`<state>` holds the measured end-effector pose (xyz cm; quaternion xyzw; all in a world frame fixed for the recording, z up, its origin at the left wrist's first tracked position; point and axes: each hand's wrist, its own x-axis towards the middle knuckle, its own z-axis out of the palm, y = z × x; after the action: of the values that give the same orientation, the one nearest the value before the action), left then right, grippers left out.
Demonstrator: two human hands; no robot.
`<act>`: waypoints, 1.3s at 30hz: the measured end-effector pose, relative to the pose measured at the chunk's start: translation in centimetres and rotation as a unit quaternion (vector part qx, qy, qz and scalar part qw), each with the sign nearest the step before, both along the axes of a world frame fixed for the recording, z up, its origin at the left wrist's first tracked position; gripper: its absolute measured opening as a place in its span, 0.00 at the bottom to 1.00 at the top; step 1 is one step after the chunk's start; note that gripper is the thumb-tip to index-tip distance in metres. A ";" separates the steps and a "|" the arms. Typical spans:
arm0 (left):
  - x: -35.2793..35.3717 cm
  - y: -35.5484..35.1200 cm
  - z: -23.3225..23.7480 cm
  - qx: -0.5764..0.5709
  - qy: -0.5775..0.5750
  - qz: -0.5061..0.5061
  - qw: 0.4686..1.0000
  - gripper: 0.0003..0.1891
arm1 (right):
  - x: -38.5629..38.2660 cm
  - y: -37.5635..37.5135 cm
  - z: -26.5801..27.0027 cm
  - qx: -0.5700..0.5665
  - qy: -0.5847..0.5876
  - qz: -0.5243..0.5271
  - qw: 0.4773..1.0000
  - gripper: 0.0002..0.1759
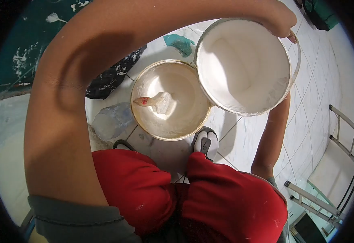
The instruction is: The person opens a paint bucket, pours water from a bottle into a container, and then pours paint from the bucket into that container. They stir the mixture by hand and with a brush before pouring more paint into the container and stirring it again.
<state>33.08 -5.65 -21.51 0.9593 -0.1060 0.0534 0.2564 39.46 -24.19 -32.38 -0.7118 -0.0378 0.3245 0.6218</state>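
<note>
A large white bucket (243,67) is tilted at the upper right, its open mouth toward me and its inside coated with white. My left hand (280,20) reaches across the top to its far rim, fingers closed there near the wire handle. My right arm goes up behind this bucket, and the right hand is hidden by it. Beside and partly below it, a second bucket (173,127) stands on the floor with pale material inside. A brush (156,102) with a red mark on its handle lies in that second bucket.
Around the buckets are a clear plastic bottle (113,120), a black spattered bag (116,75) and a green scrap (179,43) on the white tiled floor (310,81). A metal ladder (314,200) lies at the lower right. My feet are just below the second bucket.
</note>
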 end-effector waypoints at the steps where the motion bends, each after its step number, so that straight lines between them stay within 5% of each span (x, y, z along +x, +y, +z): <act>1: 0.2 -0.2 -0.1 0.003 0.000 0.005 1.000 0.25 | -1.8 -0.5 0.1 0.000 0.001 -0.002 1.000 0.45; 23: 6.3 0.0 -8.8 -0.032 0.051 0.018 0.998 0.26 | -1.3 1.6 -5.5 -0.012 0.018 -0.023 0.999 0.46; 29: 9.3 0.4 -12.3 0.032 0.146 0.013 0.989 0.27 | -0.5 3.3 -6.9 -0.017 0.018 -0.032 0.999 0.46; 31: 10.4 0.0 -13.6 -0.007 0.186 -0.019 0.982 0.13 | -1.2 2.8 -7.3 -0.017 0.019 -0.035 0.999 0.46; 39: 12.1 -0.8 -15.2 0.024 0.166 -0.032 0.985 0.18 | -1.2 2.4 -7.9 -0.006 0.016 -0.042 0.999 0.47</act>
<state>45.18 -6.47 -36.74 0.9568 -0.0940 -0.1177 0.2488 38.24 -21.81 -40.29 -0.7111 0.0043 0.3096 0.6312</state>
